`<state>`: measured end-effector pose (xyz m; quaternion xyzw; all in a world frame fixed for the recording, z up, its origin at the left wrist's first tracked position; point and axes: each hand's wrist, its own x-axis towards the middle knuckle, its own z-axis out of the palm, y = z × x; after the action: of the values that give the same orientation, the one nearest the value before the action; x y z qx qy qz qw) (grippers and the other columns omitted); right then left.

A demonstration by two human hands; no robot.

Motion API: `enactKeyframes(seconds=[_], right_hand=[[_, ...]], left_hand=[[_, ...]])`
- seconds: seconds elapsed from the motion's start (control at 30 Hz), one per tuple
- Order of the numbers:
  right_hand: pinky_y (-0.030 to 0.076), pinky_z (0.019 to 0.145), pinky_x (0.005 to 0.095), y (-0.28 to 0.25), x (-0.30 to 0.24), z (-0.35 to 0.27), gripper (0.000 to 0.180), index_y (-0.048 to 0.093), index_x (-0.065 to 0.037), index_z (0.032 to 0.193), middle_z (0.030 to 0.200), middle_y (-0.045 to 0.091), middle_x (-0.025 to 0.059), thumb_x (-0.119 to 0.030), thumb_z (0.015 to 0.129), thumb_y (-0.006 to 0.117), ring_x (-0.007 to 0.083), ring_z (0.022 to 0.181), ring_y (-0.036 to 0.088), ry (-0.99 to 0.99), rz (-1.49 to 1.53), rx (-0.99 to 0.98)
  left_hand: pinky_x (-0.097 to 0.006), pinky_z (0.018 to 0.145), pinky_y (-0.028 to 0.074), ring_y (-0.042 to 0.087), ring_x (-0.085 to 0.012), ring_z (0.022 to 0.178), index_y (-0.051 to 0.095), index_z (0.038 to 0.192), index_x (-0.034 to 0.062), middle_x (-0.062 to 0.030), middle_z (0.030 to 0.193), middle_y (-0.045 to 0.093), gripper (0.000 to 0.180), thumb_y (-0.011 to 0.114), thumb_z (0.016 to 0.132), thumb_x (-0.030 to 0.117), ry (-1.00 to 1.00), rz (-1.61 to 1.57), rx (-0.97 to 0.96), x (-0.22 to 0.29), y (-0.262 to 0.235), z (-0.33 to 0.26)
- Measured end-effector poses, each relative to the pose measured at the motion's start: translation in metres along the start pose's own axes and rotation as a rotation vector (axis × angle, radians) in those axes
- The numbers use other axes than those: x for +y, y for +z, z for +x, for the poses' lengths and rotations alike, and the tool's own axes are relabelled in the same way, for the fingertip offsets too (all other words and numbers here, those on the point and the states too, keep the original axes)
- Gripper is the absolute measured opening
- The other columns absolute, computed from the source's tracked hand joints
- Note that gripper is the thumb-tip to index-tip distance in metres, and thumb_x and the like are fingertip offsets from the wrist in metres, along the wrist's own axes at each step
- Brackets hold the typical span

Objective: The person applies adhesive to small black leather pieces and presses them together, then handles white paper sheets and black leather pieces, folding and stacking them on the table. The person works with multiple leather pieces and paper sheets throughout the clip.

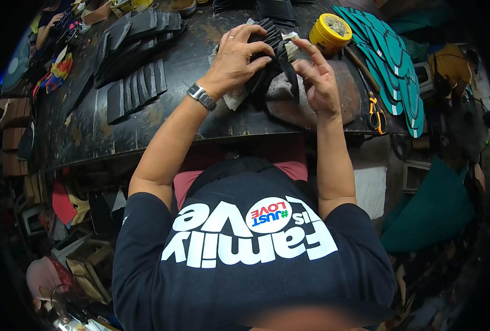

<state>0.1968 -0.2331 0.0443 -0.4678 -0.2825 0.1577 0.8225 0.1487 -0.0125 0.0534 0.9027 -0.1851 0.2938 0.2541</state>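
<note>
a dark, scuffed worktable (pixel 146 118) with a curved front edge fills the upper half of the view, its surface dull black and scratched. at two o'clock a fan of teal sole-shaped cutouts (pixel 391 60) lies overlapped, flat and smooth with paler edges; too many overlap to count them surely. at ten o'clock a heap of black cut pieces (pixel 137 33) is stacked loosely, and just below it, toward nine o'clock, a row of about five narrow black strips (pixel 137 88) lies side by side, matte and rubbery. at the centre, near twelve o'clock, sits the bundle of black straps (pixel 270 60) on the table, over a pale crumpled sheet (pixel 235 96) and a round dark pad (pixel 338 99). the left hand (pixel 237 58), with one ring and a metal wristwatch (pixel 201 96) at the wrist, rests on the bundle's left side with its fingers curled and closed over the straps. the right hand (pixel 316 80) is at the bundle's right side, thumb and forefinger pinched together on one strap, the other fingers spread apart. at one o'clock stands one round yellow tub (pixel 330 30), lidless, its contents grainy and dull; whether it bears a label cannot be told. at three o'clock one pair of orange-handled pliers (pixel 375 113) lies near the table edge.
</note>
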Motion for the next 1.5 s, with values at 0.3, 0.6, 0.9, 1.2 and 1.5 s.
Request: enactKeyframes(seconds=[0.3,0.6,0.9,1.2,1.5], right_hand=[[0.054,0.087,0.0237,0.017,0.020,0.001,0.059,0.051,-0.006,0.142,0.098,0.069,0.0060,0.007,0.087,0.071,0.0104,0.091,0.065,-0.082,-0.234,0.140],[0.054,0.087,0.0225,0.023,0.030,-0.003,0.063,0.049,-0.006,0.140,0.100,0.063,0.0041,0.013,0.083,0.070,0.0093,0.093,0.062,-0.101,-0.142,0.169],[0.051,0.081,0.0199,0.028,0.030,-0.003,0.066,0.043,-0.008,0.139,0.096,0.061,0.0032,0.013,0.081,0.066,0.0075,0.090,0.060,-0.141,-0.271,0.183],[0.050,0.076,0.0196,0.036,0.026,-0.005,0.068,0.039,-0.007,0.140,0.087,0.060,0.0025,0.012,0.080,0.065,0.0066,0.080,0.058,-0.198,-0.435,0.196],[0.050,0.077,0.0193,0.030,0.029,-0.011,0.066,0.040,-0.008,0.138,0.090,0.060,0.0017,0.013,0.079,0.063,0.0065,0.082,0.057,-0.217,-0.452,0.150]], left_hand=[[-0.046,0.113,0.032,0.050,-0.0268,0.130,0.079,0.098,0.0205,-0.0039,0.128,0.061,0.016,0.081,0.083,0.022,0.008,-0.073,0.065,-0.003,0.004,-0.006],[-0.048,0.114,0.030,0.051,-0.0264,0.129,0.079,0.097,0.0198,-0.0037,0.126,0.062,0.014,0.079,0.083,0.023,-0.014,-0.103,0.128,-0.005,0.010,-0.011],[-0.049,0.114,0.031,0.054,-0.0251,0.126,0.079,0.096,0.0195,-0.0024,0.125,0.065,0.015,0.080,0.081,0.021,0.021,0.044,0.118,0.014,-0.004,-0.004],[-0.041,0.104,0.038,0.060,-0.0171,0.112,0.075,0.088,0.0169,0.0044,0.111,0.067,0.007,0.077,0.082,0.020,0.155,0.319,-0.122,0.029,-0.021,0.006],[-0.042,0.102,0.038,0.055,-0.0219,0.121,0.070,0.087,0.0128,-0.0013,0.121,0.063,0.010,0.073,0.079,0.020,0.135,0.255,-0.004,0.023,-0.011,0.001]])
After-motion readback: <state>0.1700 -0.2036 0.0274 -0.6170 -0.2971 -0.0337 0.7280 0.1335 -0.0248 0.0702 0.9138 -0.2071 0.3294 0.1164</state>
